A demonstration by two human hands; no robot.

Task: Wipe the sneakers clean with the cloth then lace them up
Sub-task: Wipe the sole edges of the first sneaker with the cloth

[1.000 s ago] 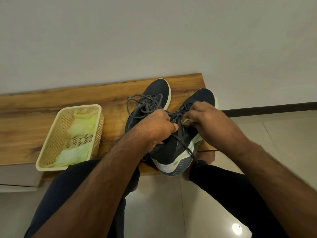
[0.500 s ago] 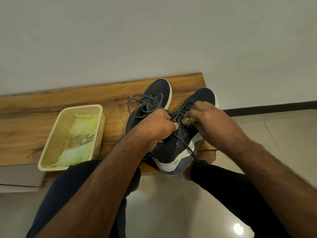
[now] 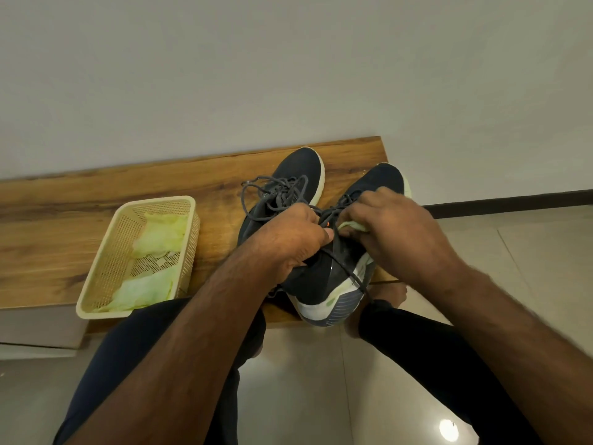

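**Lacing the near sneaker, mid-frame**

Left hand [image 3: 290, 242] & right hand [image 3: 390, 229] both pinch the dark grey lace [image 3: 345, 264] over the black knit sneaker w/ white sole [image 3: 324, 284] on the wooden bench [image 3: 96, 220].

Risk: lace slips from the pinch, since the trailing end hangs loose.

Eyelets & fingertips hidden behind knuckles.

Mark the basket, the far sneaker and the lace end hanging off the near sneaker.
basket [image 3: 96, 277]: head view, left wall.
far sneaker [image 3: 301, 165]: head view, dark toe.
lace end [image 3: 348, 273]: head view, strand crossing the near sneaker's side.
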